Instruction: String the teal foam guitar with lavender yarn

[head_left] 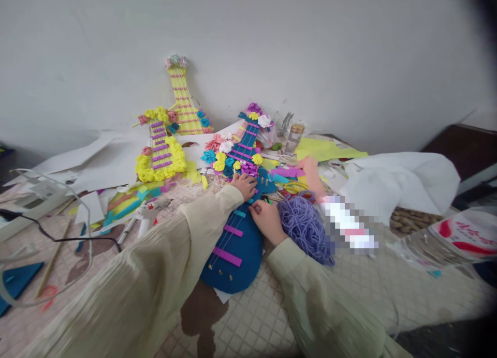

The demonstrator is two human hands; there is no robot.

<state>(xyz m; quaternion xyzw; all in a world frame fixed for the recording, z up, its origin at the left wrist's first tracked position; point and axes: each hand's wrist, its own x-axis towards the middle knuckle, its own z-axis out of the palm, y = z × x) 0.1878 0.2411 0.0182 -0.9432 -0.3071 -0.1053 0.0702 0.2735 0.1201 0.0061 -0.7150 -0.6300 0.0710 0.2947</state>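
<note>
A blue craft guitar (250, 249) with purple strips and thin pale strings lies flat on the table in front of me. My left hand (244, 185) rests over its neck, fingers curled against it and hiding part of the strings. Just below, my right hand (268, 221) is closed in a pinch at the neck's right edge; whatever is between the fingertips is too small to make out. Several small pegs stick out of the blue headstock (266, 181). Right beside my right hand sits a tangled heap of purple yarn (305, 226).
Three flower-trimmed craft instruments stand behind: a yellow-edged one (161, 151), a tall yellow one (180, 99) and a blue one (244, 143). A glue gun (147, 213) and cables lie left. Paper scraps, a lidded jar (295, 138), white sheeting (407, 184) and a plastic bottle (446, 239) surround the work.
</note>
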